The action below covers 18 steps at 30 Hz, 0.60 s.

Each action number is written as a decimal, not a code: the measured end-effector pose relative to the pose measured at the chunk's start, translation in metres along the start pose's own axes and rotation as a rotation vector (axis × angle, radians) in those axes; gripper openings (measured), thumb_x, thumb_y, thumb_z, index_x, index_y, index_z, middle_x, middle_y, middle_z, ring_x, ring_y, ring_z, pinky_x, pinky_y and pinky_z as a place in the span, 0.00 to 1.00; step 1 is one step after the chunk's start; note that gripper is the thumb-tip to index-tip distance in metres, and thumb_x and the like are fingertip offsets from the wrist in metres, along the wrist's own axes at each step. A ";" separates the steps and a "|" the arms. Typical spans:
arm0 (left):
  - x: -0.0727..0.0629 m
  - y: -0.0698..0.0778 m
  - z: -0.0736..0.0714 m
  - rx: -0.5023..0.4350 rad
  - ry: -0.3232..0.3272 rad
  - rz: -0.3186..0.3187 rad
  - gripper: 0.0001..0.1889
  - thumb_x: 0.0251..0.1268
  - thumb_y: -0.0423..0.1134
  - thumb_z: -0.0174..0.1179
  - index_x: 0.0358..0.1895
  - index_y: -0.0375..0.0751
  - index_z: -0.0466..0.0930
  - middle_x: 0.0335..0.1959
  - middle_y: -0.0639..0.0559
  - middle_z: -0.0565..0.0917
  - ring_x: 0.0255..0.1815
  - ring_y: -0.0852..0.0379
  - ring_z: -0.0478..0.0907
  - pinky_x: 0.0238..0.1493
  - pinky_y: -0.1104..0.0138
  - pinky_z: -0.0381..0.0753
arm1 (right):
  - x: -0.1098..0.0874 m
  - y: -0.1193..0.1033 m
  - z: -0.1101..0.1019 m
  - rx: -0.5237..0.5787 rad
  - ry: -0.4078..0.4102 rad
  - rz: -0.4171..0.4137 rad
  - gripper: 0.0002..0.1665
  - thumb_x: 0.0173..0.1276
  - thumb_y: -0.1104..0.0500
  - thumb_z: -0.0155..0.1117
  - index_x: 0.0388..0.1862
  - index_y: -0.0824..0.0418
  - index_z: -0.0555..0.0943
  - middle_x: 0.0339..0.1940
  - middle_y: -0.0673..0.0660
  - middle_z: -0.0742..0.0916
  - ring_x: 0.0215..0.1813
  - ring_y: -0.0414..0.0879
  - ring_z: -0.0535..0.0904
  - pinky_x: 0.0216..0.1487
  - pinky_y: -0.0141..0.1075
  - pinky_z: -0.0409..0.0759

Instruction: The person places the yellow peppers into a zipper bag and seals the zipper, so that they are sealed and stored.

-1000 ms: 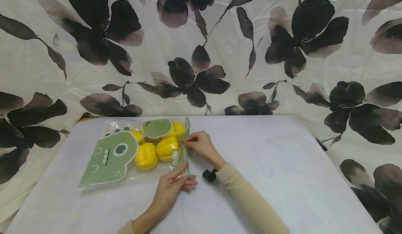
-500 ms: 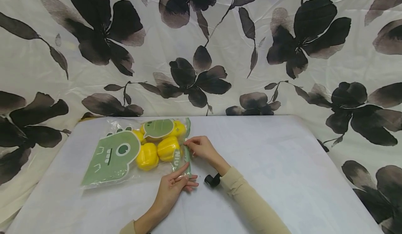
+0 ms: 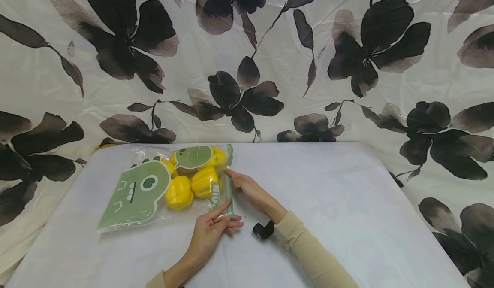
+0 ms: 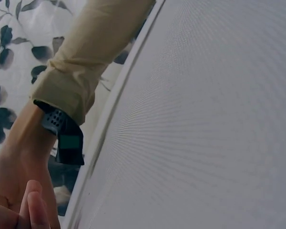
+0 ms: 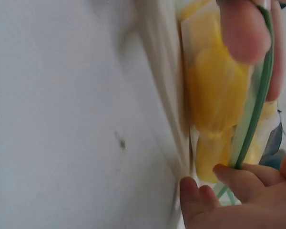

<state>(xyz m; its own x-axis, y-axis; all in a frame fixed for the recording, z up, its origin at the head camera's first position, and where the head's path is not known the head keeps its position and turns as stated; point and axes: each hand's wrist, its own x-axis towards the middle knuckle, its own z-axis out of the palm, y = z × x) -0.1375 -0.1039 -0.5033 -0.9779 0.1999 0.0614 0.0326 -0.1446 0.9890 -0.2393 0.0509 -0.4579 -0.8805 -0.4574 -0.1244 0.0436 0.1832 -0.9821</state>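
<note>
A clear plastic zip bag with green dinosaur prints lies flat on the left half of the table. Inside it are several yellow bell peppers. Its green zip edge faces right. My left hand holds the near corner of that edge, index finger on top and other fingers beyond it. Farther up the edge, my right hand pinches the strip, the thumb on one side and a finger on the other. In the left wrist view, left fingertips show in front of the right hand.
A white cloth covers the table. Behind it hangs a curtain with dark flowers. A black wrist camera sits at the right wrist, below a beige sleeve.
The right wrist has shifted slightly right and nearer, and its fingers look straighter along the zip edge. The left hand and bag stay almost in place.
</note>
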 end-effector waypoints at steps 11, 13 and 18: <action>0.000 -0.002 0.000 0.021 -0.039 0.042 0.26 0.72 0.31 0.56 0.71 0.29 0.66 0.45 0.33 0.86 0.41 0.48 0.87 0.40 0.64 0.84 | 0.043 0.005 -0.006 -0.002 0.334 -0.020 0.10 0.65 0.63 0.66 0.40 0.70 0.85 0.29 0.60 0.89 0.27 0.48 0.84 0.32 0.36 0.81; 0.000 -0.002 0.000 0.024 -0.047 0.053 0.26 0.72 0.31 0.55 0.71 0.29 0.65 0.45 0.32 0.85 0.41 0.48 0.87 0.39 0.64 0.84 | 0.047 0.005 -0.005 -0.013 0.344 -0.007 0.09 0.64 0.64 0.66 0.39 0.70 0.84 0.27 0.59 0.88 0.24 0.45 0.82 0.30 0.35 0.80; -0.001 -0.002 0.000 0.019 -0.044 0.056 0.26 0.72 0.30 0.55 0.71 0.29 0.65 0.45 0.33 0.86 0.42 0.47 0.87 0.39 0.63 0.84 | 0.057 0.002 -0.005 -0.085 0.412 -0.008 0.06 0.65 0.65 0.65 0.38 0.67 0.83 0.25 0.58 0.88 0.24 0.44 0.82 0.28 0.33 0.78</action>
<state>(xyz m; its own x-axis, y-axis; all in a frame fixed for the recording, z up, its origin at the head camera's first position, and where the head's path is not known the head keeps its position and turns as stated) -0.1367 -0.1042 -0.5053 -0.9644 0.2348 0.1217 0.0908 -0.1385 0.9862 -0.2919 0.0294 -0.4668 -0.9966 -0.0759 -0.0328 0.0120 0.2605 -0.9654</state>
